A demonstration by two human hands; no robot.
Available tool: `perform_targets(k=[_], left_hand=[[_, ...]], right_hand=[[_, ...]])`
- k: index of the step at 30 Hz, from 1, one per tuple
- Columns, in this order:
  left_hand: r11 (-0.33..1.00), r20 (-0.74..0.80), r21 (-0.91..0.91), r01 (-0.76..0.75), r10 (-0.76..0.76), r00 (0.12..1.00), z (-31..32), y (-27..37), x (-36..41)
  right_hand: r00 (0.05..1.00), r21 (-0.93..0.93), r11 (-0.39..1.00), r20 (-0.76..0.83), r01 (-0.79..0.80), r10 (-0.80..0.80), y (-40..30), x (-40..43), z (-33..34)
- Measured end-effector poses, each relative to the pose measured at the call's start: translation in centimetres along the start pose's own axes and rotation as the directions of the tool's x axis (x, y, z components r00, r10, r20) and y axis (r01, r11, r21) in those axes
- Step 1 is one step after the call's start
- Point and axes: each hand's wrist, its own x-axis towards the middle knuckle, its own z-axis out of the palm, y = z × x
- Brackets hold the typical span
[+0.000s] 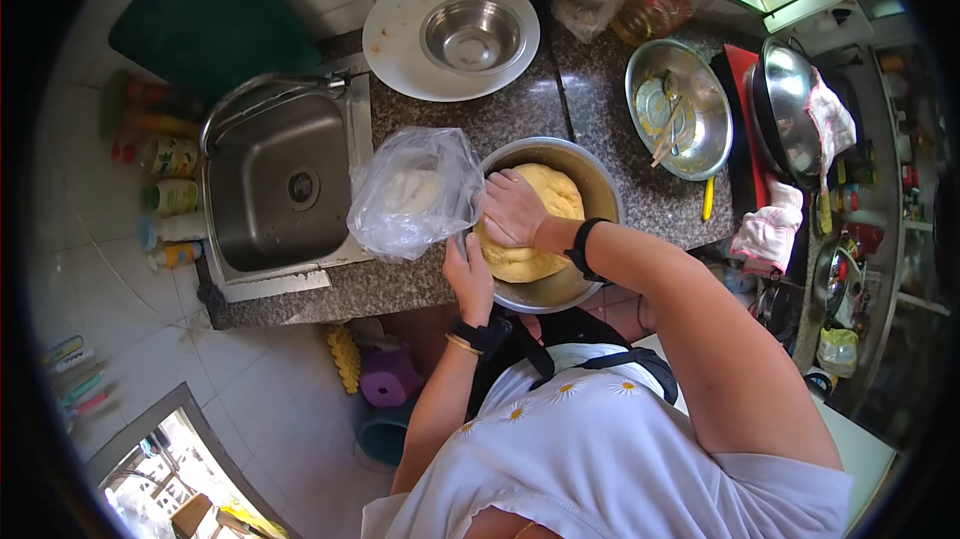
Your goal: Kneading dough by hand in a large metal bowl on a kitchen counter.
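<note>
A lump of yellow dough [559, 194] lies in a deep stainless steel bowl [596, 175] at the counter's front edge. My right hand [516, 209] presses into the dough's left part, its fingers curled against it and the tips partly hidden. At the bowl's left rim is my left hand [469, 272], thumb up over the edge and the other fingers mostly out of sight. Just beyond that hand, a clear plastic bag [416, 194] with something pale inside rests on the counter, beside the bowl.
Left of the bag is a steel sink [277, 201] with a tap [335, 82]. A white round board [394, 36] carries a small steel bowl [474, 36] at the back. On the right stand a smeared metal basin [701, 73] holding chopsticks, an oil bottle [660, 6] and a wok [791, 107].
</note>
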Motion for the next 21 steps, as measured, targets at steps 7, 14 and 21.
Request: perform_targets(k=[7, 14, 21], left_hand=[[0.995, -0.074, -0.094, -0.031, 0.024, 0.997, 0.7, -1.0, -0.3], [0.951, -0.212, -0.295, 0.098, -0.164, 0.963, 1.5, -1.8, -4.1], [0.919, 0.048, -0.133, 0.37, -0.367, 0.929, -1.0, -0.8, -1.9]], right_hand=[[0.999, 0.04, 0.999, -0.035, -0.005, 0.006, -0.2, -0.1, 0.4], [0.741, 0.298, 0.829, -0.374, -0.473, 0.557, -0.1, -5.2, -4.1], [0.52, 0.327, 0.495, -0.014, -0.805, 0.854, 4.4, -5.3, -0.8]])
